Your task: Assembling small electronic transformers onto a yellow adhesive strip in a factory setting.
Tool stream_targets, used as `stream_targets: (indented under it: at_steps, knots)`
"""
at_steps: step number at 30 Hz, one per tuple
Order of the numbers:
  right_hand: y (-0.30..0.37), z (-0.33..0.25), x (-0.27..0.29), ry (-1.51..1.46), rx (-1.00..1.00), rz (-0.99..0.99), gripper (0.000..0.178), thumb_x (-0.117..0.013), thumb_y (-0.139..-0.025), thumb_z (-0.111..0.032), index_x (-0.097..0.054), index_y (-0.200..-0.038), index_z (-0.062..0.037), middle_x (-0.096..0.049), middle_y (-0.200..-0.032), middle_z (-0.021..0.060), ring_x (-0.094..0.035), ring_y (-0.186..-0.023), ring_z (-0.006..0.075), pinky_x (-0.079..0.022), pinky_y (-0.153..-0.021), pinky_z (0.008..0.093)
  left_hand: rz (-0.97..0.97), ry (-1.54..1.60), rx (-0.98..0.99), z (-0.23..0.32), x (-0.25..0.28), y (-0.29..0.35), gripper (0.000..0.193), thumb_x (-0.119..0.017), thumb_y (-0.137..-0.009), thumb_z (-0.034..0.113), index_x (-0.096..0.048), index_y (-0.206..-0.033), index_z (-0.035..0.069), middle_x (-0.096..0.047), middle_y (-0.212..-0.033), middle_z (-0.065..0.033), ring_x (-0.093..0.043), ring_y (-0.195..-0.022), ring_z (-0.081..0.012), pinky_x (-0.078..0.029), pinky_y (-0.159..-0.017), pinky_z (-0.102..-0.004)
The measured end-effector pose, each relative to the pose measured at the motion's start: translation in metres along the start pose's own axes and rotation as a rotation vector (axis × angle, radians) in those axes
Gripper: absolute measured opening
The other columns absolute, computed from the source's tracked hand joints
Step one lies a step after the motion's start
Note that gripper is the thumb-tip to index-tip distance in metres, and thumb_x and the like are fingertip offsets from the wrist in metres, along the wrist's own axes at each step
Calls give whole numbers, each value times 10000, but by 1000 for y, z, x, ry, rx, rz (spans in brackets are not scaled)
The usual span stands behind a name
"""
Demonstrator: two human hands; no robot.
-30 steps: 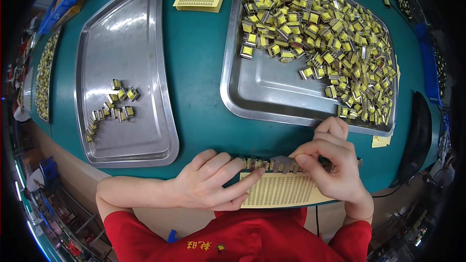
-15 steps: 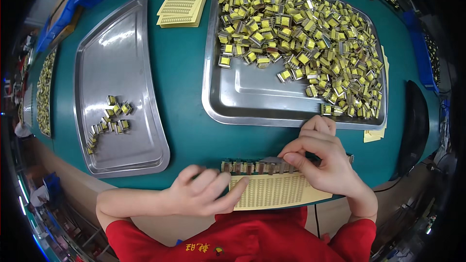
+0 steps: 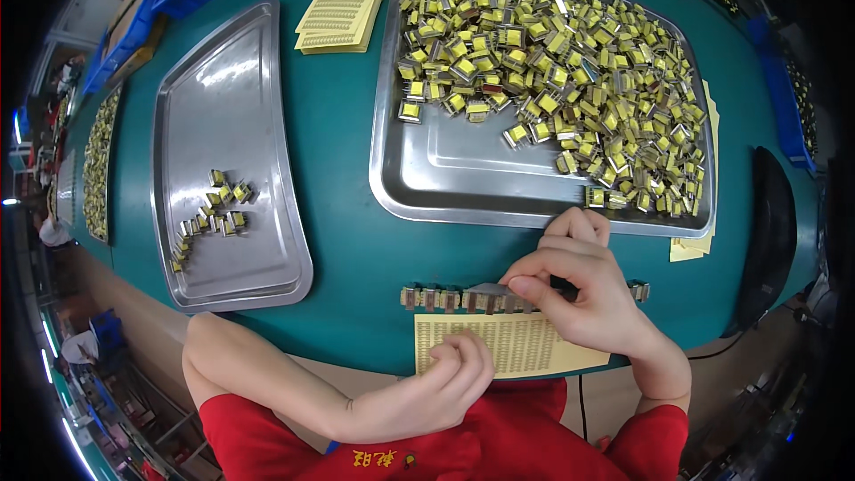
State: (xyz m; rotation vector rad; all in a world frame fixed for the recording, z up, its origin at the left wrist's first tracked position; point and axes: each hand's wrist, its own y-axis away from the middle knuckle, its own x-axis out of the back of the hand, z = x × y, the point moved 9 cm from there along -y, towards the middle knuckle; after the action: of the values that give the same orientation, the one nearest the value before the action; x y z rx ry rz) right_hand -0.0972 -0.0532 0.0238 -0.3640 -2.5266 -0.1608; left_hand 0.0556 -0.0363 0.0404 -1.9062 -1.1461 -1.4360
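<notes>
Several small yellow transformers with metal cores [image 3: 450, 299] stand side by side in a row on the green table in front of me. My right hand [image 3: 583, 289] lies over the right part of this row, its thumb and forefinger pinched on a thin grey strip [image 3: 488, 289] that runs along the row's top. Below the row lies a yellow label sheet [image 3: 512, 346] with lines of small printed labels. Over the sheet's left part is my left hand [image 3: 459, 379], fingers curled inward; whatever is between the fingertips, if anything, is too small to make out.
A large metal tray [image 3: 427, 211] heaped with transformers stands beyond the row. To the left, a second metal tray [image 3: 227, 107] holds several of them. More label sheets [image 3: 343, 13] lie between the trays' far ends. A black curved object [image 3: 768, 232] is at the right.
My left hand has moved right and nearer to me, from the row's left end to above the label sheet, its fingers curling in. My right hand stays almost in place.
</notes>
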Motion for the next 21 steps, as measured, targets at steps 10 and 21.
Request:
stream_targets:
  at_steps: [10, 21]
  knots:
    - [1, -2, -3, 44, 28, 16, 43, -732, -837, -155, -721, -804, -131, -519, -612, -51, -458, -814, 171, -260, -924, 380, 54, 134, 339, 0, -13, 11, 263, -553, -836, 154, -676, -989, -21, -608, -941, -147, -575, -764, -250, -459, -622, -310]
    - [0, -3, -5, 99, 32, 14, 33, -766, -801, -164, -742, -809, -142, -502, -609, -51, -449, -823, 178, -257, -892, 378, 166, 108, 507, -9, -18, 15, 194, -576, -846, 124, -605, -983, -10, -591, -856, -138, -583, -719, -245, -480, -606, -283]
